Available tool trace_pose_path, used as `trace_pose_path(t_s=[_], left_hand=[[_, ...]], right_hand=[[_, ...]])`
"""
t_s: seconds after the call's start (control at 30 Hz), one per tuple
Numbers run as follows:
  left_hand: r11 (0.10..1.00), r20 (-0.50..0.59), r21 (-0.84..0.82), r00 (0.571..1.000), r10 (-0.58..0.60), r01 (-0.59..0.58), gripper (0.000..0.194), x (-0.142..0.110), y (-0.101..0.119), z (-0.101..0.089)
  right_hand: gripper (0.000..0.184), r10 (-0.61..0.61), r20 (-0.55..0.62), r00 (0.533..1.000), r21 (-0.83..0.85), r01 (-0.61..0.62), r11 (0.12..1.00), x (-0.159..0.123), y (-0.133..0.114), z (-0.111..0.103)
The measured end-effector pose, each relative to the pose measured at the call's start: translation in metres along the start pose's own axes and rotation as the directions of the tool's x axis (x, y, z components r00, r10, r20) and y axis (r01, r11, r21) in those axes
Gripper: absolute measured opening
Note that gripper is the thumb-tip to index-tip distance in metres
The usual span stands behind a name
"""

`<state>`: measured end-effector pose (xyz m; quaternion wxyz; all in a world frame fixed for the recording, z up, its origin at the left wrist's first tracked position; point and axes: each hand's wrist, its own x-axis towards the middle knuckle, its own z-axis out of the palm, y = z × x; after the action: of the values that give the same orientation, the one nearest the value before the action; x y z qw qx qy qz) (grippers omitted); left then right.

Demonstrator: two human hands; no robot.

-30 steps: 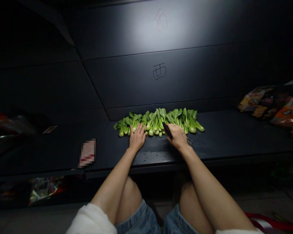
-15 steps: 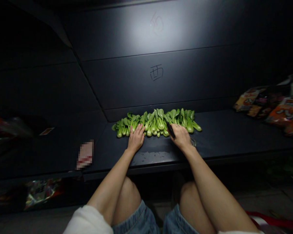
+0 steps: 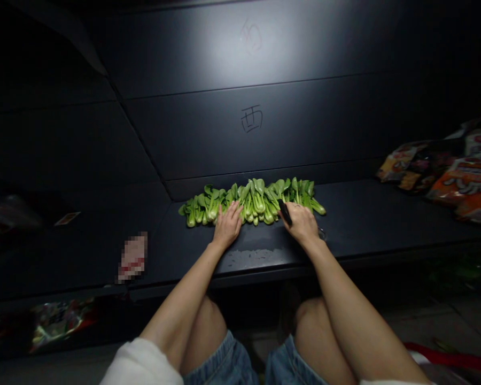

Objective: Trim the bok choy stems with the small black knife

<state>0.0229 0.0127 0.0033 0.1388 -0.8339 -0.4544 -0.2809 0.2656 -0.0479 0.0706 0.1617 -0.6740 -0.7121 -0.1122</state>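
A long row of green bok choy (image 3: 258,199) lies on the dark shelf, leaves toward the back panel and pale stem ends toward me. On the front of the row, left of its middle, my left hand (image 3: 227,227) rests with fingers stretched out and slightly apart over the stems. My right hand (image 3: 304,224) is closed around a slim black object (image 3: 285,213) at the right part of the row. Its kind is unclear, since the hand covers most of it. A small clear round thing (image 3: 323,233) shows beside my right wrist, partly hidden.
Water drops wet the dark shelf (image 3: 252,259) before the bok choy. Colourful snack bags (image 3: 465,182) lie on the right. To the left are a small card (image 3: 68,218) and a blurred-out pink item (image 3: 133,258). A back panel (image 3: 208,139) with handwritten marks rises behind.
The view has shifted slightly, so the shelf and bok choy appear a little further left. Both hands sit slightly further right along the row. The black object stays in my right hand.
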Motion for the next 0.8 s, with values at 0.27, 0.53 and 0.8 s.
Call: trace_pose_path(t_s=[0.27,0.53,0.8], left_hand=[[1.0,0.015,-0.018,1.0,0.003,-0.003,0.046,0.007,0.01,0.011],[0.999,0.03,-0.013,0.999,-0.039,0.04,0.045,0.007,0.009,0.017],[0.999,0.027,-0.018,0.999,-0.046,0.047,0.045,0.009,0.01,0.016]], right_hand=[[0.032,0.074,-0.031,0.997,-0.036,-0.076,0.996,0.0,0.009,0.002],[0.037,0.132,-0.056,0.99,0.018,-0.132,0.991,-0.003,0.023,-0.003],[0.03,0.137,-0.079,0.987,0.004,-0.138,0.99,-0.007,0.034,-0.002]])
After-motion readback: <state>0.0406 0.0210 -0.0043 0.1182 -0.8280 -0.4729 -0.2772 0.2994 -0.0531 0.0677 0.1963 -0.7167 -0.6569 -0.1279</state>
